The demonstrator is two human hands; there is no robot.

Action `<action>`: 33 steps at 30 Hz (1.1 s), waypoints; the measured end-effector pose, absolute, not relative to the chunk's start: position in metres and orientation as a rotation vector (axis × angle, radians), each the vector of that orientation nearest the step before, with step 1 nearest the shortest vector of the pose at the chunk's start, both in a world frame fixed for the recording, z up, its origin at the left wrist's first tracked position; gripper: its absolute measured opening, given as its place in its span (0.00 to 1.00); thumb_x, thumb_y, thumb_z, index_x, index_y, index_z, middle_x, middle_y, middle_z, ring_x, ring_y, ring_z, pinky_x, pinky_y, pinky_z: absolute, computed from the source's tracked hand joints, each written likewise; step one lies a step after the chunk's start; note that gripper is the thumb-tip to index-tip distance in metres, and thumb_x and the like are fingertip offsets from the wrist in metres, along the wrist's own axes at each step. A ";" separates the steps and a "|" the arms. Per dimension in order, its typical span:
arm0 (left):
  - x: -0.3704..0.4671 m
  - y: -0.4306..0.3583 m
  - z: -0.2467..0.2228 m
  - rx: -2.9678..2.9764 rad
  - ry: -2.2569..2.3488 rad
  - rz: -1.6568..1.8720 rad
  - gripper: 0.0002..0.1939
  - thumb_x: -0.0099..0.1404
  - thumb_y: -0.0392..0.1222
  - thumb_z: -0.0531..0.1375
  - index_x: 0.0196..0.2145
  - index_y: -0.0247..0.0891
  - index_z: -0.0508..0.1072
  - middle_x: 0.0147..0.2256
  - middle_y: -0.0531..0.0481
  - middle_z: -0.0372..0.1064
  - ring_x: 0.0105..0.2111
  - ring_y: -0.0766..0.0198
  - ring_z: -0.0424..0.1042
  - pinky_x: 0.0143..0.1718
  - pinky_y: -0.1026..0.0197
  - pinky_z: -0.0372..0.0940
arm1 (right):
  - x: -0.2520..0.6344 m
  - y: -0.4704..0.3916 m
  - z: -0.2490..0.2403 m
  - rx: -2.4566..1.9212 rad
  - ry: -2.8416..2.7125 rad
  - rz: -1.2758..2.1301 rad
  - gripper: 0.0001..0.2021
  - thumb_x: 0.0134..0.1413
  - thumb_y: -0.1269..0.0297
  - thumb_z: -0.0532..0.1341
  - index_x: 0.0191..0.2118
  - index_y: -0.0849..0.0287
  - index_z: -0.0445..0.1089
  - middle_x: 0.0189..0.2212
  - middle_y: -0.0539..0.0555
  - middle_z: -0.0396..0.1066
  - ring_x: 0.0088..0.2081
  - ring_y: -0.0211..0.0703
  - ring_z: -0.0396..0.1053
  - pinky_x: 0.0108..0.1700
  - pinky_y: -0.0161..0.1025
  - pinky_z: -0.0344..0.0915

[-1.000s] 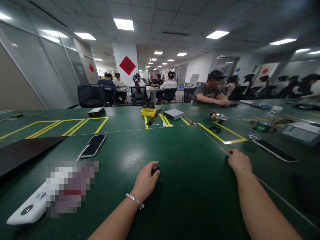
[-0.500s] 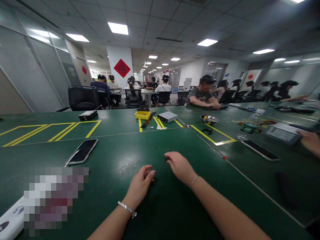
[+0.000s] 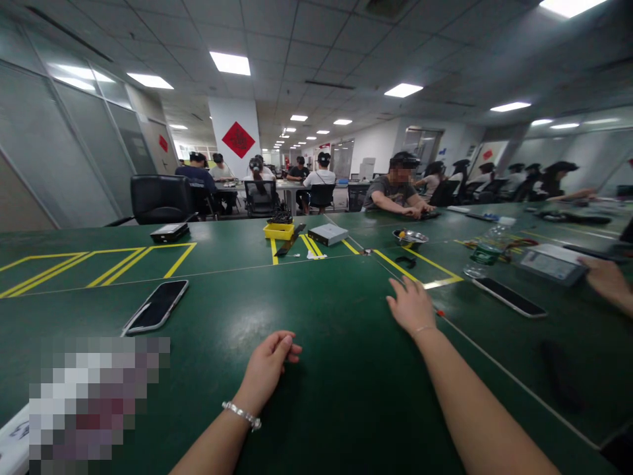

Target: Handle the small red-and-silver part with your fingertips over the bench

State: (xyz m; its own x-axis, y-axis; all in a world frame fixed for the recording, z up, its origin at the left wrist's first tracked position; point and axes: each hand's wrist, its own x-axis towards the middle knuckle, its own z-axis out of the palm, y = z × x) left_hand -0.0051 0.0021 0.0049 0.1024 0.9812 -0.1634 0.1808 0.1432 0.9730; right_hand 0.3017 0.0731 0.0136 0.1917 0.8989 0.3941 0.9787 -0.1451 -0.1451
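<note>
Glossy green surface (image 3: pixel 341 409): open right hand (image 3: pixel 412 307) has shifted to one o'clock, near flat yellow tape (image 3: pixel 388 261); left hand (image 3: pixel 267 366) loosely curled; both empty.

The flat counter (image 3: pixel 306 290) is deep green, patterned with bright yellow tape outlines (image 3: pixel 180 260). Right of the yellow rectangular plastic bin (image 3: pixel 278 231) are a light grey metal box (image 3: pixel 328 235), a shiny silver round metal bowl (image 3: pixel 415 244) and a black curved piece (image 3: pixel 406 262). Left of the bin, a flat rectangular phone (image 3: pixel 159 305) shows black inside white edging. Behind the bin, a red diamond-shaped sheet (image 3: pixel 238 140) bears darker markings.
</note>
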 end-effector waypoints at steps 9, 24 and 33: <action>-0.006 0.003 -0.003 1.322 1.255 0.997 0.14 0.54 0.50 0.50 0.32 0.37 0.62 0.26 0.51 0.68 0.23 0.69 0.65 0.25 0.66 0.57 | 0.369 0.084 -0.020 -2.580 -1.538 -0.019 0.18 0.49 0.71 0.44 0.40 0.67 0.67 0.41 0.66 0.63 0.43 0.51 0.61 0.42 0.46 0.57; -0.007 0.002 -0.001 1.388 1.241 0.950 0.14 0.55 0.50 0.50 0.32 0.36 0.63 0.30 0.49 0.69 0.26 0.69 0.65 0.29 0.64 0.59 | 0.368 0.079 -0.023 -2.486 -1.358 -0.048 0.21 0.46 0.69 0.44 0.46 0.63 0.62 0.46 0.67 0.57 0.48 0.57 0.56 0.42 0.50 0.56; -0.007 0.002 -0.004 1.425 1.248 0.961 0.16 0.55 0.53 0.48 0.30 0.36 0.63 0.22 0.52 0.66 0.22 0.68 0.63 0.27 0.64 0.59 | 0.349 0.074 -0.005 -2.619 -1.160 0.173 0.18 0.48 0.71 0.42 0.43 0.69 0.61 0.36 0.69 0.65 0.38 0.56 0.65 0.35 0.52 0.60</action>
State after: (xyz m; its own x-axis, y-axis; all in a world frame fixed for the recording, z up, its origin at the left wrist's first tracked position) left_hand -0.0065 0.0024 -0.0042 0.1611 0.9862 -0.0372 0.2169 0.0014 0.9762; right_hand 0.3492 0.0741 -0.0047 0.6722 0.7404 0.0003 0.7079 -0.6427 -0.2930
